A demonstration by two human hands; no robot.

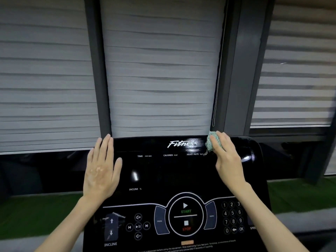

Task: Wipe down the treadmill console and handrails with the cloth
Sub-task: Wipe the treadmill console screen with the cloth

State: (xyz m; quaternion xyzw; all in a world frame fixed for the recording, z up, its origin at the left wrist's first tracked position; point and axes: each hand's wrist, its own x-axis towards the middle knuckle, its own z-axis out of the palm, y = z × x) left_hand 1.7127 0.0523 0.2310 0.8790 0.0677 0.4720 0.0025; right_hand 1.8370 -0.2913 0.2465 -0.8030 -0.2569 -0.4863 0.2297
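The glossy black treadmill console (pixel 163 171) fills the lower middle of the head view, with a "Fitness" logo, a START/STOP dial and a number keypad. My right hand (pixel 227 157) holds a small bunched green cloth (pixel 212 140) against the console's top right edge, next to the HEART RATE label. My left hand (pixel 101 170) lies flat with straight fingers on the console's upper left corner. No handrails are in view.
Closed grey window blinds (pixel 160 70) and dark frame posts (pixel 96 70) stand right behind the console. A blind cord (pixel 217 88) hangs just above the cloth. Green floor covering (pixel 45 208) shows low at both sides.
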